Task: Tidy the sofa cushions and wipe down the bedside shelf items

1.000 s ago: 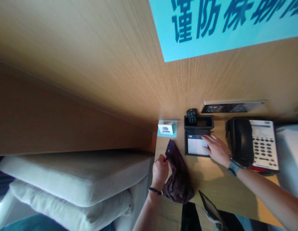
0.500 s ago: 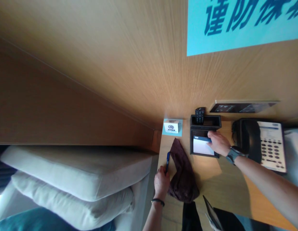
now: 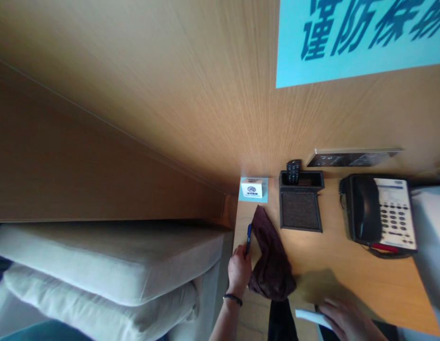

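While the left hand (image 3: 239, 271) grips a slim blue pen (image 3: 248, 235) in curled fingers just beside a crumpled dark-brown cloth (image 3: 271, 267), the right hand (image 3: 342, 316) has its fingers closed on a thin white notepad (image 3: 312, 317), seen nearly edge-on, over the near side of the wood-grain worktop (image 3: 376, 286). Between a corded telephone (image 3: 381, 213) and a folded white card (image 3: 251, 188) stands a black tray (image 3: 300, 211), its flat base textured, a remote control (image 3: 293, 171) sticking out of its boxy rear compartment.

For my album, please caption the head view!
Left hand holds a blue pen beside brown cloth; right hand, a white pad.
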`<move>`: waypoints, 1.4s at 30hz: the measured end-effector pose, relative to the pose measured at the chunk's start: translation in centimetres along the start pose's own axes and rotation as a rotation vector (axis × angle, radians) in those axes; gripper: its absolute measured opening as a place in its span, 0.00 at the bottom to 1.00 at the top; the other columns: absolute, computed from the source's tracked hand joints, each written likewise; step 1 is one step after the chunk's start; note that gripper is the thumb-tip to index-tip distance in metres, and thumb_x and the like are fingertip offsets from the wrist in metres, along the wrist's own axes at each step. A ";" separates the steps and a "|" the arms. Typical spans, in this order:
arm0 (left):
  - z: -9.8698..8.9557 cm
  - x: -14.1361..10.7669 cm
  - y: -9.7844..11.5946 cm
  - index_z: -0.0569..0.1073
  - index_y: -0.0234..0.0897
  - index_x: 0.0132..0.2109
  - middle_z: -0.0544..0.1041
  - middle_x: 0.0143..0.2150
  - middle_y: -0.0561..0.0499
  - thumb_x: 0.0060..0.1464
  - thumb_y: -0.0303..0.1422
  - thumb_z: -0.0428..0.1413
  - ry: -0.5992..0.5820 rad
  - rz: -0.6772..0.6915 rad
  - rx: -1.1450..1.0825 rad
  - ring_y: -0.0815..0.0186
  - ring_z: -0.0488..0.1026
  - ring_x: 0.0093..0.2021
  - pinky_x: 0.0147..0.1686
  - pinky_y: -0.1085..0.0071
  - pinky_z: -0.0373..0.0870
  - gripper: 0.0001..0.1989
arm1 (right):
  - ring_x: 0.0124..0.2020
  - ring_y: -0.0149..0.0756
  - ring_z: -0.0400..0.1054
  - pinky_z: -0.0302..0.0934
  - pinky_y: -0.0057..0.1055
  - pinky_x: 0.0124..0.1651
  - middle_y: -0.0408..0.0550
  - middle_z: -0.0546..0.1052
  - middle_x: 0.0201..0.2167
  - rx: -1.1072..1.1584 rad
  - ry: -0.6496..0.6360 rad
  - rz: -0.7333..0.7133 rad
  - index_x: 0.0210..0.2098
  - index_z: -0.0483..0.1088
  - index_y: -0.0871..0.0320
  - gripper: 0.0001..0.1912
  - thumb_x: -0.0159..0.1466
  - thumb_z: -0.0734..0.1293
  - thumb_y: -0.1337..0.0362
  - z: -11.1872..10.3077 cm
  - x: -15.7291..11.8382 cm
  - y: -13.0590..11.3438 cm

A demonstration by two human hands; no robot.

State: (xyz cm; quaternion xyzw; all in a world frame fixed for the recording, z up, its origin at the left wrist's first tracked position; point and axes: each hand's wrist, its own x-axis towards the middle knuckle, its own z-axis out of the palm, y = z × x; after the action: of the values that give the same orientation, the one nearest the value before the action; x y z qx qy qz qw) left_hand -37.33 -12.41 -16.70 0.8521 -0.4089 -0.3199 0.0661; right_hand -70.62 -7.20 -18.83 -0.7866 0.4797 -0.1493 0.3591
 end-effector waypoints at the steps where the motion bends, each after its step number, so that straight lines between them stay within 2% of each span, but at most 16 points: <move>1: -0.5 0.0 0.6 0.65 0.36 0.33 0.69 0.29 0.53 0.54 0.23 0.51 0.024 -0.003 -0.003 0.70 0.66 0.31 0.30 0.76 0.54 0.05 | 0.35 0.39 0.72 0.71 0.30 0.37 0.42 0.76 0.36 -0.009 0.033 -0.003 0.37 0.75 0.43 0.08 0.59 0.65 0.56 0.2 -0.1 0.9; 4: -1.8 -0.2 3.4 0.65 0.37 0.31 0.69 0.28 0.54 0.55 0.24 0.51 0.071 0.076 -0.047 0.70 0.65 0.30 0.30 0.76 0.54 0.05 | 0.38 0.41 0.72 0.71 0.37 0.39 0.46 0.76 0.37 -0.049 0.055 0.146 0.41 0.75 0.52 0.16 0.65 0.57 0.55 -1.6 2.8 3.0; 5: -2.1 -0.4 4.6 0.65 0.37 0.31 0.68 0.28 0.54 0.54 0.24 0.51 0.065 0.132 -0.067 0.70 0.65 0.30 0.30 0.76 0.54 0.05 | 0.36 0.41 0.73 0.71 0.35 0.36 0.48 0.76 0.36 -0.029 -0.013 0.151 0.40 0.75 0.56 0.19 0.65 0.56 0.56 -2.9 4.8 3.3; 7: -2.4 -0.6 7.0 0.65 0.37 0.30 0.68 0.28 0.55 0.53 0.24 0.52 0.035 0.223 -0.094 0.70 0.64 0.30 0.30 0.75 0.53 0.06 | 0.41 0.39 0.71 0.69 0.33 0.43 0.52 0.75 0.41 -0.067 0.010 0.142 0.43 0.73 0.63 0.22 0.66 0.53 0.58 -5.9 9.9 3.3; 8: -2.4 -0.6 8.2 0.65 0.37 0.30 0.68 0.27 0.55 0.52 0.24 0.52 0.025 0.248 -0.099 0.70 0.64 0.29 0.30 0.75 0.54 0.06 | 0.42 0.37 0.71 0.67 0.31 0.45 0.52 0.74 0.43 -0.121 -0.061 0.123 0.46 0.72 0.63 0.20 0.66 0.53 0.61 -7.3 12.7 3.0; 10: -2.3 -0.6 10.2 0.66 0.37 0.31 0.69 0.28 0.55 0.53 0.24 0.53 0.025 0.268 -0.099 0.70 0.65 0.30 0.31 0.75 0.54 0.05 | 0.47 0.35 0.68 0.63 0.30 0.50 0.49 0.73 0.46 -0.249 -0.100 0.138 0.49 0.69 0.62 0.17 0.68 0.54 0.65 -9.3 18.2 2.3; 13: -1.8 -0.2 12.1 0.66 0.37 0.32 0.71 0.30 0.54 0.53 0.25 0.52 0.022 0.287 -0.088 0.70 0.66 0.31 0.32 0.74 0.56 0.04 | 0.44 0.42 0.68 0.63 0.35 0.45 0.50 0.73 0.42 -0.349 -0.116 0.133 0.44 0.72 0.60 0.13 0.66 0.57 0.69 -9.9 24.2 1.7; 15: -1.1 0.0 12.7 0.66 0.37 0.32 0.72 0.32 0.53 0.52 0.24 0.52 0.007 0.319 -0.060 0.69 0.67 0.32 0.32 0.74 0.57 0.04 | 0.45 0.45 0.67 0.63 0.37 0.44 0.50 0.73 0.41 -0.399 -0.142 0.095 0.40 0.73 0.59 0.12 0.65 0.58 0.71 -9.3 26.1 1.7; 18: 0.2 0.4 13.4 0.67 0.37 0.33 0.73 0.35 0.51 0.52 0.24 0.51 -0.017 0.365 0.019 0.68 0.69 0.36 0.34 0.73 0.59 0.04 | 0.47 0.47 0.66 0.63 0.40 0.46 0.53 0.73 0.44 -0.449 -0.122 0.073 0.42 0.73 0.60 0.13 0.64 0.59 0.72 -8.4 26.5 2.1; 21: 1.4 0.7 14.6 0.69 0.36 0.36 0.74 0.37 0.49 0.52 0.25 0.50 -0.063 0.367 0.117 0.65 0.71 0.39 0.36 0.72 0.61 0.05 | 0.50 0.48 0.64 0.64 0.41 0.49 0.57 0.69 0.51 -0.462 -0.003 0.101 0.53 0.67 0.65 0.18 0.64 0.60 0.70 -8.0 25.1 2.6; 23: 2.0 0.8 15.7 0.70 0.35 0.39 0.75 0.38 0.47 0.53 0.25 0.50 -0.096 0.361 0.181 0.64 0.72 0.40 0.36 0.71 0.63 0.07 | 0.52 0.45 0.63 0.64 0.41 0.51 0.55 0.67 0.53 -0.448 0.081 0.097 0.56 0.64 0.67 0.20 0.65 0.59 0.70 -8.0 23.9 3.2; 27: 2.5 1.3 17.6 0.70 0.33 0.43 0.74 0.41 0.44 0.57 0.26 0.47 -0.154 0.345 0.324 0.61 0.74 0.39 0.34 0.70 0.65 0.10 | 0.55 0.37 0.60 0.59 0.37 0.59 0.48 0.64 0.57 -0.369 0.170 -0.004 0.55 0.64 0.66 0.20 0.65 0.55 0.72 -7.8 22.4 5.0; 31: 3.0 2.2 18.7 0.69 0.33 0.45 0.73 0.43 0.42 0.57 0.25 0.46 -0.187 0.383 0.395 0.58 0.75 0.40 0.35 0.68 0.68 0.11 | 0.56 0.30 0.60 0.57 0.30 0.60 0.44 0.65 0.56 -0.281 0.220 -0.101 0.54 0.64 0.63 0.21 0.64 0.51 0.74 -7.5 22.4 5.9; 35: 3.2 3.1 19.2 0.69 0.33 0.45 0.74 0.42 0.42 0.57 0.24 0.45 -0.156 0.378 0.400 0.59 0.75 0.40 0.35 0.69 0.68 0.11 | 0.51 0.36 0.64 0.63 0.36 0.55 0.48 0.68 0.51 -0.294 0.299 -0.053 0.52 0.65 0.63 0.20 0.64 0.53 0.74 -7.7 22.1 5.7; 38: 3.3 3.4 19.2 0.69 0.33 0.45 0.73 0.42 0.42 0.57 0.24 0.45 -0.161 0.390 0.410 0.60 0.75 0.41 0.35 0.70 0.67 0.12 | 0.49 0.39 0.64 0.64 0.40 0.54 0.51 0.70 0.48 -0.344 0.282 -0.059 0.53 0.66 0.64 0.21 0.62 0.54 0.76 -7.8 21.4 5.6; 42: 3.9 3.6 18.9 0.69 0.33 0.44 0.73 0.42 0.43 0.57 0.25 0.46 -0.153 0.395 0.383 0.60 0.75 0.41 0.36 0.70 0.67 0.10 | 0.57 0.41 0.57 0.59 0.39 0.60 0.56 0.66 0.55 -0.406 0.218 -0.158 0.54 0.65 0.71 0.26 0.58 0.54 0.80 -7.1 21.1 5.6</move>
State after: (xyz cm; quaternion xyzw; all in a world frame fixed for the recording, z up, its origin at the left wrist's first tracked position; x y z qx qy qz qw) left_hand -50.38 -26.92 -14.45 0.7263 -0.6239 -0.2810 -0.0658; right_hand -67.95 -29.93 -20.16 -0.8570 0.4727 -0.1614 0.1268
